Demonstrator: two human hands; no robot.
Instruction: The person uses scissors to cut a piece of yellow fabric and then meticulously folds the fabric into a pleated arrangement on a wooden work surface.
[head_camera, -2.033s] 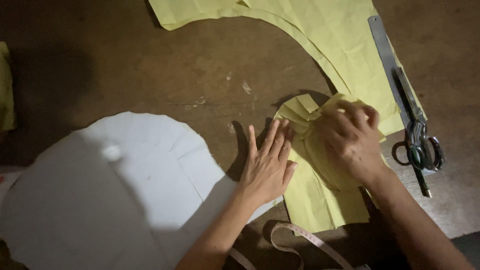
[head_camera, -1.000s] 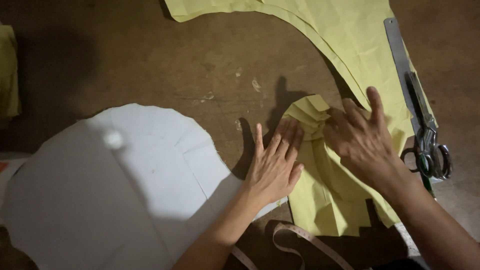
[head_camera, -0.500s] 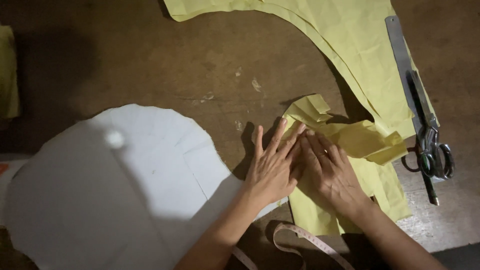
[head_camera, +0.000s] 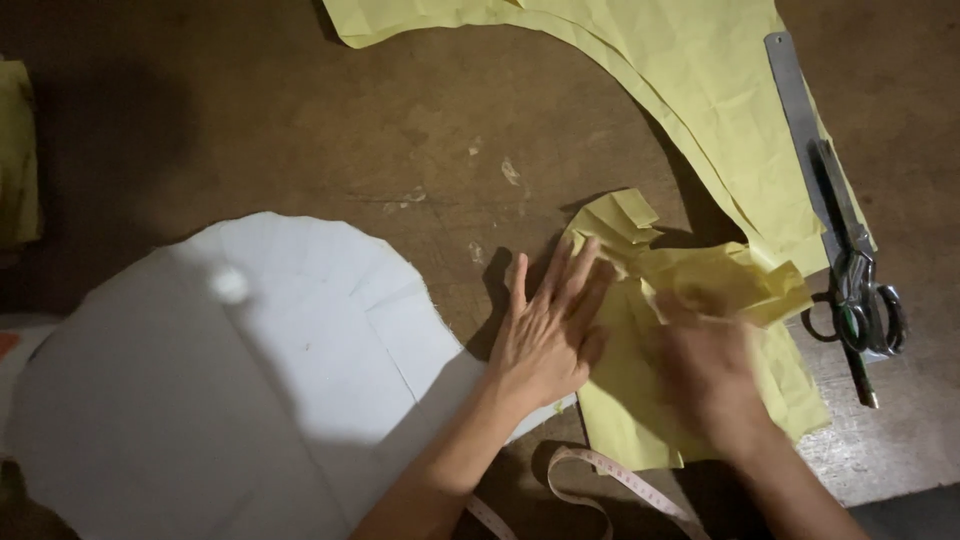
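Observation:
A small folded yellow sheet (head_camera: 625, 415) lies crumpled on the brown table (head_camera: 300, 130). My left hand (head_camera: 545, 335) presses flat on its left edge, fingers spread and pointing up. My right hand (head_camera: 705, 370) is blurred by motion and lies flat over the sheet's middle, its fingertips at the raised folds (head_camera: 760, 285). Neither hand grips anything. Half of the sheet is hidden under my hands.
A large curved yellow sheet (head_camera: 700, 80) spreads across the top right, with a metal ruler (head_camera: 790, 90) and scissors (head_camera: 865, 305) along its right side. A big white paper pattern (head_camera: 230, 400) fills the lower left. A tape measure (head_camera: 600, 475) curls near my forearms. Yellow material (head_camera: 15, 150) sits at the left edge.
My right hand left the upper folds, slid down beside my left hand, and now sweeps to the right across the sheet. The folds opened outward to the right. My left hand stayed put.

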